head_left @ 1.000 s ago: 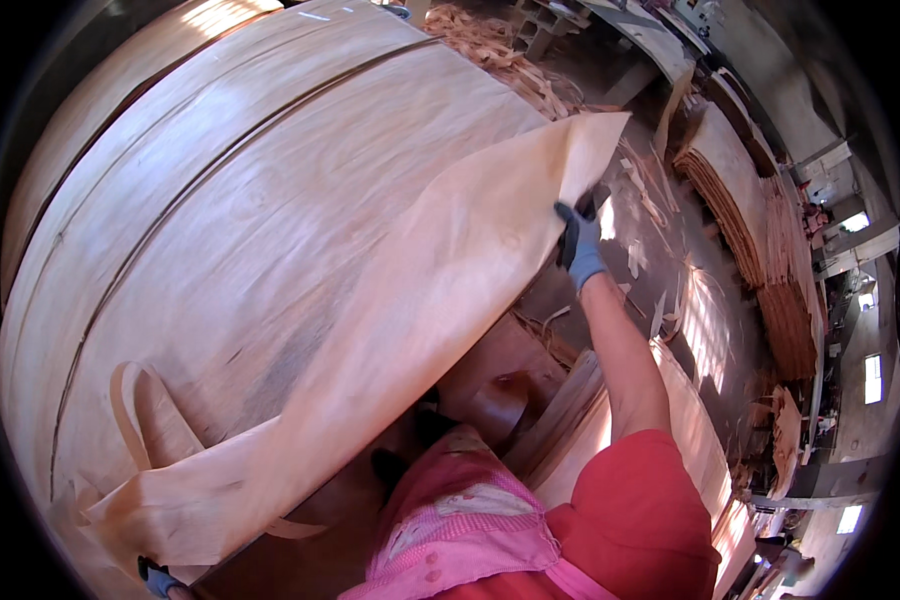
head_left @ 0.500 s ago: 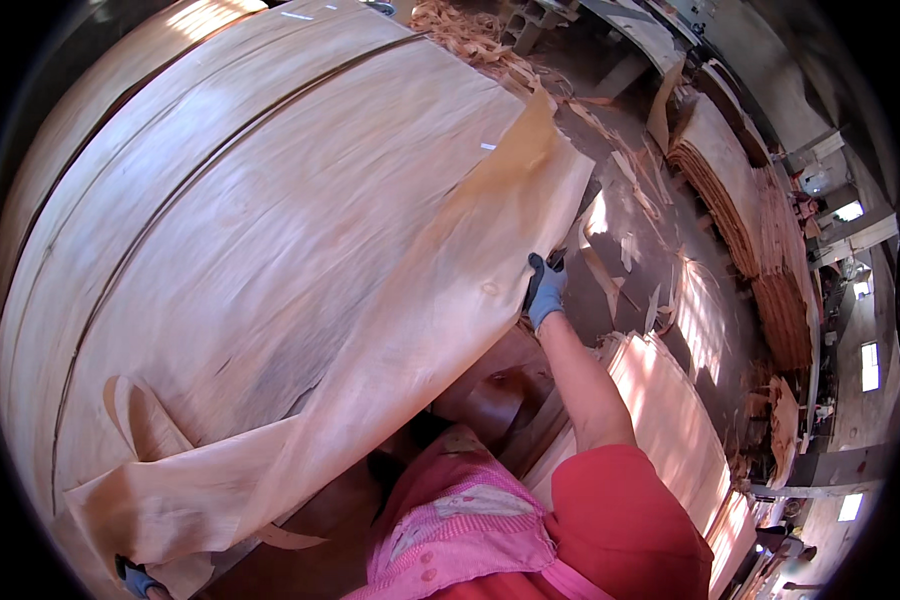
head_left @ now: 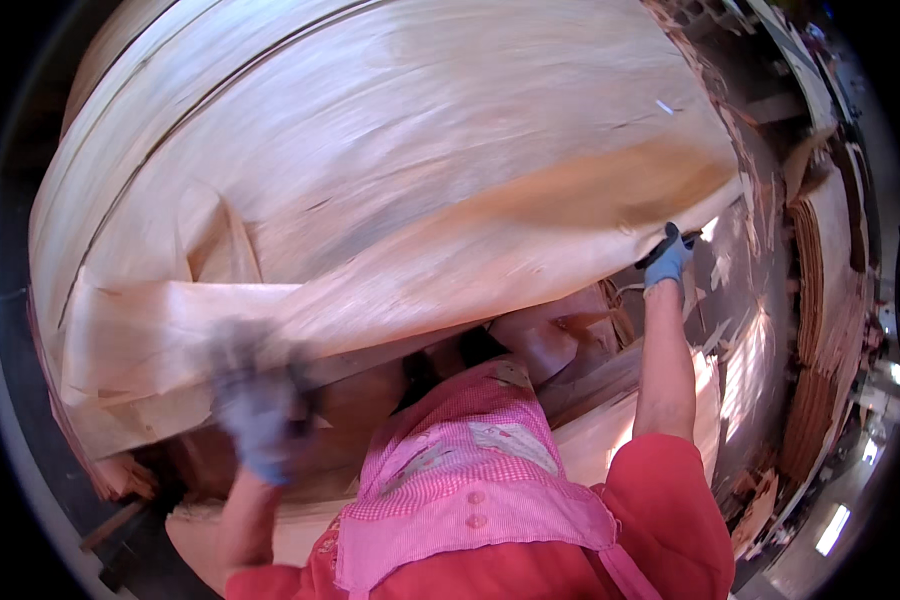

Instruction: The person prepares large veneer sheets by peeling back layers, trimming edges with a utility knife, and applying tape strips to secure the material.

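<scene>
A wide, thin sheet of pale wood veneer (head_left: 440, 280) lies on top of a broad layer of veneer (head_left: 450, 110). Its near edge is lifted, and part of it shows a darker tan band. My right hand (head_left: 667, 257), in a blue glove with dark fingers, is closed on the near edge towards its right end. My left hand (head_left: 260, 405), also gloved, is in front of the near left part of the sheet. Motion smears its fingers, so I cannot make out whether it touches the veneer. A loose folded flap (head_left: 220, 240) stands up at the left.
Beneath and near me lie more veneer sheets (head_left: 620, 420). Tall veneer stacks (head_left: 815, 290) stand along the right side. Torn veneer scraps (head_left: 720, 270) litter the floor at the right. A dark gap crosses the wood layer at the upper left.
The view has turned, so the veneer lies more level across it. My left hand has come from the sheet's far-left corner inward and is blurred. My right hand keeps its grip on the edge.
</scene>
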The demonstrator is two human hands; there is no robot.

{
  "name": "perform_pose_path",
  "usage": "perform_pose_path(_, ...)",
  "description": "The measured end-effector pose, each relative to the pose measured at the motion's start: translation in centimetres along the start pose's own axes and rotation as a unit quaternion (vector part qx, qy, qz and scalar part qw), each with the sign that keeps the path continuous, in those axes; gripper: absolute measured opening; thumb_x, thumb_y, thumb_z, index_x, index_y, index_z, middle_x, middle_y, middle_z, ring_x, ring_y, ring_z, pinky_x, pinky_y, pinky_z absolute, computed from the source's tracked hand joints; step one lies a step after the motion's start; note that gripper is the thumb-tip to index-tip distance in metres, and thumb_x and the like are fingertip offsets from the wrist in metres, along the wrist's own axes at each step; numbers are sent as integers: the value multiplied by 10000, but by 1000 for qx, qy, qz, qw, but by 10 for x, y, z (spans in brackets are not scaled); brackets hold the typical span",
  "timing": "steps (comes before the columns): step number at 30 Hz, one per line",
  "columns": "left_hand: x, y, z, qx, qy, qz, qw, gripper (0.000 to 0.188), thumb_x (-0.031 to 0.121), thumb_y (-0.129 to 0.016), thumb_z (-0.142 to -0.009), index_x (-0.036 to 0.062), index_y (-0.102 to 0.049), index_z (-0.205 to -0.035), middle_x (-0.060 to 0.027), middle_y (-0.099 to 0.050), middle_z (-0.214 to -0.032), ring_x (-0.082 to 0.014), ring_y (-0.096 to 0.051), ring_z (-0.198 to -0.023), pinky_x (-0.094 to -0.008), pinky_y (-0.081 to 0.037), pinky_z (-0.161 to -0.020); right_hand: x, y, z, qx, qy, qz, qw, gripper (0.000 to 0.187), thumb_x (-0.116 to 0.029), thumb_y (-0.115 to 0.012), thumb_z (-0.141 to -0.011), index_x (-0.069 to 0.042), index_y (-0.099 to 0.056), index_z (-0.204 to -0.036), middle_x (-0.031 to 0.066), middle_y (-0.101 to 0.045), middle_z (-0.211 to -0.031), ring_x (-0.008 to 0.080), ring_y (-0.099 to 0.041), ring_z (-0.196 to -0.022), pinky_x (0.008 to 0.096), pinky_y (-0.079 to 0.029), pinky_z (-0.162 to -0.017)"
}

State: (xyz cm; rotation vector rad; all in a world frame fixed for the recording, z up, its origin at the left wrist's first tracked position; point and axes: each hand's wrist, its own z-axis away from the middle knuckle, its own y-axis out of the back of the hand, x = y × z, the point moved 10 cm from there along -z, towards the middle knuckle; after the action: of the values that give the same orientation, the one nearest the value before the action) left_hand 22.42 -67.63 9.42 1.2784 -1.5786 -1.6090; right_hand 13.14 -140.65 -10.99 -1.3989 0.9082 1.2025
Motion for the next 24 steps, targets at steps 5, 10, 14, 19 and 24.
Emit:
perform_pose_path(5,66,-26,-47,-153,16,240,959,994,321,-810,-667,61,-295,-1477,-139,-290,-1536,-399,-257,-1410,-595,-116,-1145,20,11,-18,-45,-98,14,994,576,61,-638,-796,-68,-475,-1333,72,-581,-1168,268,-592,-979,420,-512,-889)
perform_pose_path(10,17,-60,-41,-241,37,179,953,874,293,-835,-641,94,-431,-1390,-83,-610,-1156,-289,-553,-1105,-586,-238,-1099,17,14,-14,-21,-118,37,992,518,40,-624,-828,-62,-473,-1313,98,-551,-1225,283,-572,-1026,431,-496,-924)
perform_pose_path(14,-10,-86,-41,-242,139,338,899,397,261,-816,-680,119,-675,-1023,-84,-637,-960,-301,-599,-944,-416,-449,-930,7,-2,5,-43,-138,39,989,560,7,-611,-836,-115,-430,-1351,108,-539,-1268,329,-574,-1077,501,-494,-935)
perform_pose_path(19,-20,-51,-52,-222,95,394,887,191,136,-773,-728,34,-642,-823,-176,-641,-1163,-330,-614,-1044,-370,-483,-854,13,-1,-5,-95,-157,39,982,635,-35,-620,-843,-158,-374,-1415,112,-516,-1313,357,-560,-1112,546,-491,-921)
perform_pose_path(24,-31,-22,-84,-379,111,503,768,193,82,-744,-784,-16,-590,-845,-5,-612,-801,-60,-495,-772,-260,-458,-692,11,11,11,-62,-196,32,978,625,-108,-670,-813,-156,-418,-1383,116,-550,-1253,377,-554,-1083,576,-477,-914)
